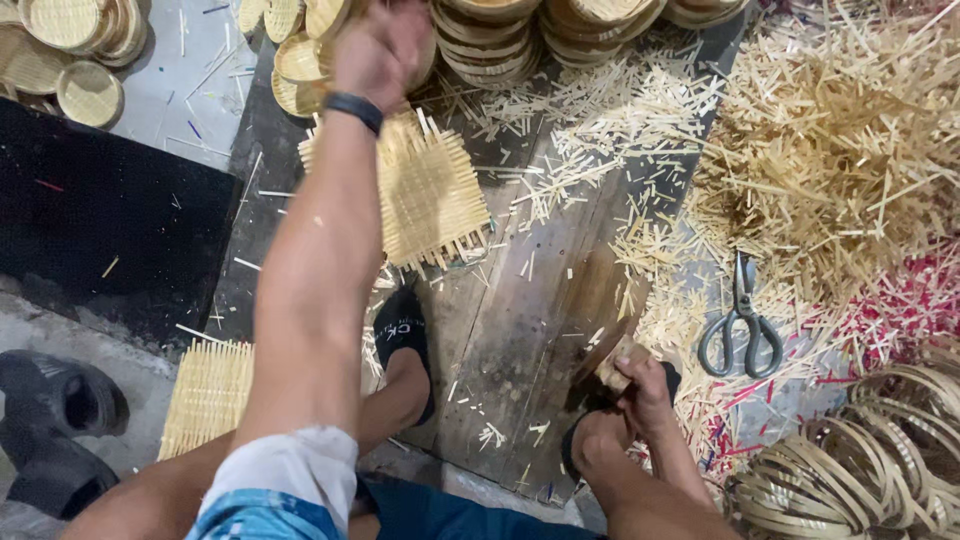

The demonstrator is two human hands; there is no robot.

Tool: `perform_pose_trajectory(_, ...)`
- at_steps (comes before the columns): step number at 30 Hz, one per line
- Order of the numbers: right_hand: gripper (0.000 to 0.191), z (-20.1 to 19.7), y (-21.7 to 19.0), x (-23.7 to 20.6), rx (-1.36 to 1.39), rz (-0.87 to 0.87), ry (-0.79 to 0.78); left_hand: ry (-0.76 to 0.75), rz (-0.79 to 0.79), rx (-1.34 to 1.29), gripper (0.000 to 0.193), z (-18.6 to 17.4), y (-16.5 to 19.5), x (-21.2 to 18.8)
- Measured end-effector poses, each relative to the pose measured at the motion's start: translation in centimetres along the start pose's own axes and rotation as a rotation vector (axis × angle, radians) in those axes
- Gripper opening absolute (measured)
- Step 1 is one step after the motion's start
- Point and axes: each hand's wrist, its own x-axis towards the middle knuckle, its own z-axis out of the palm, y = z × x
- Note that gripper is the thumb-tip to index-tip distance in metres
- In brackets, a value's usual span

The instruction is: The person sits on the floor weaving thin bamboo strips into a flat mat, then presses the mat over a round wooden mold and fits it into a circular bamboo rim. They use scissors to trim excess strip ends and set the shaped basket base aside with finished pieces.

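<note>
My left hand (382, 48), with a black band on the wrist, reaches far forward onto a pile of small round woven trays (300, 60); its fingers run past the top edge, so its grip is hidden. Just below it a square woven bamboo mat (435, 195) with loose strip ends lies on the dark wooden board (520, 310). Low by my right foot, my right hand (640, 388) is closed around a short wooden-handled tool (608, 366), whose dark end rests on the board.
Grey scissors (742, 330) lie on bamboo offcuts at the right, beside a big heap of bamboo strips (840, 150). Bamboo hoops (880, 450) are stacked at the bottom right. More tray stacks (500, 40) line the top. A second mat (205, 395) and black shoes (50, 425) lie at the left.
</note>
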Motion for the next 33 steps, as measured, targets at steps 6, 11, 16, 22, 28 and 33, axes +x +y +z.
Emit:
perform_pose_trajectory(6, 0.034, 1.2, -0.6, 0.5, -0.073, -0.01, 0.028, 0.293, -0.367, 0.83, 0.032, 3.4, -12.8, -12.6)
perform_pose_trajectory(11, 0.038, 1.6, -1.0, 2.4, 0.127, -0.105, -0.275, -0.149, -0.744, 1.011, 0.05, 4.6, -23.0, -25.9)
perform_pose_trajectory(16, 0.049, 1.5, -1.2, 4.5, -0.414, -0.182, 0.109, 0.104, -0.439, 0.515, 0.038, 4.7, -25.9, -27.7)
perform_pose_trajectory(22, 0.035, 2.2, -0.4, 4.7, -0.287, -0.179, 0.164, -0.024, 0.41, 1.428, 0.056, 2.0, -18.4, -23.2)
perform_pose_trajectory(28, 0.027, 1.9, 0.9, 3.9, -0.159, -0.056, 0.132, -0.153, 0.055, 2.223, 0.105, -4.5, -10.1, -19.2)
perform_pose_trajectory(33, 0.025, 1.0, 1.3, 3.7, -0.189, -0.046, 0.148, -0.312, 0.194, 2.031, 0.068, -7.6, -10.5, -20.8)
